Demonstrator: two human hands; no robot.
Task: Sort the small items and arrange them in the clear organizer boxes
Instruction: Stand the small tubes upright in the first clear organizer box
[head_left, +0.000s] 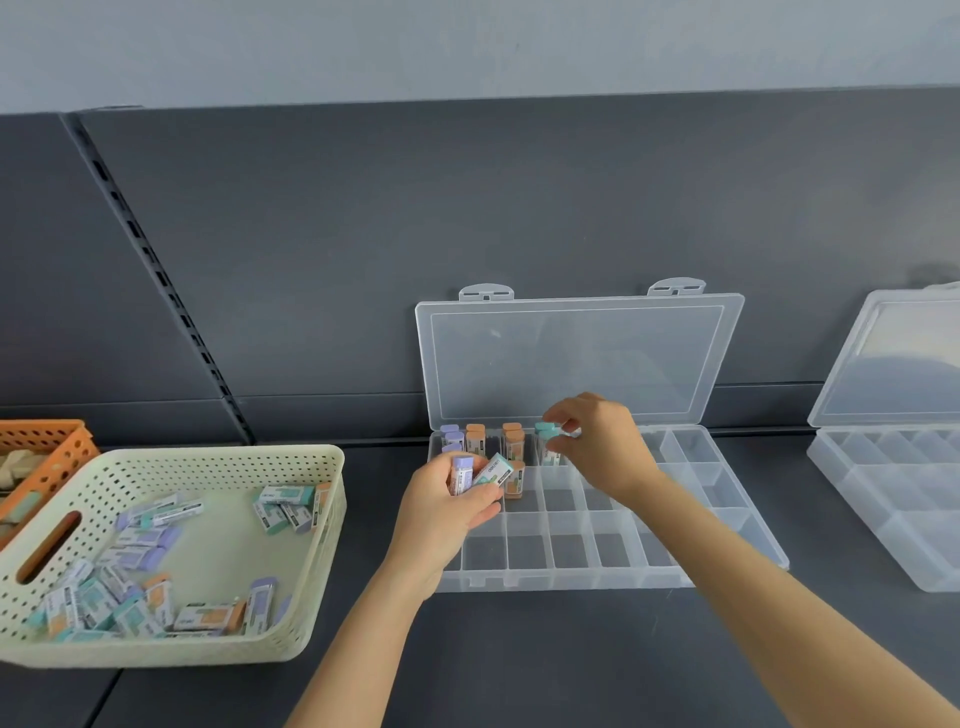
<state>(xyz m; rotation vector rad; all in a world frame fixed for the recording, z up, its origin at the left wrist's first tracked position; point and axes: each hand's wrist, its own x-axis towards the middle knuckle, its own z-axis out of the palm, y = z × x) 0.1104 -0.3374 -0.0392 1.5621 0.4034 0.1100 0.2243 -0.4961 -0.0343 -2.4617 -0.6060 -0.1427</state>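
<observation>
Right hand (597, 447) pinches teal eraser (545, 430) by its top end, in the box's (571, 578) 12 o'clock row. Left hand (447, 512) clutches two spare erasers (462, 472). Likely light, rubbery, grippy; I'd grip the sleeve sides.

Bare left hand (441, 506) and right hand (597, 447), slender fingers (561, 413), long bare forearms (779, 587).

At the middle of the table (519, 654), an open organizer box (561, 578), lid (576, 364) upright behind it, standing erasers (475, 440) in its far-left compartments. Left of it and just apart, a basket (218, 454) with loose erasers (140, 551) lying in it; behind that basket's left corner, a second basket (62, 448), cut by the frame edge. Right of the middle box, well apart, another organizer box (898, 519), also open.
</observation>
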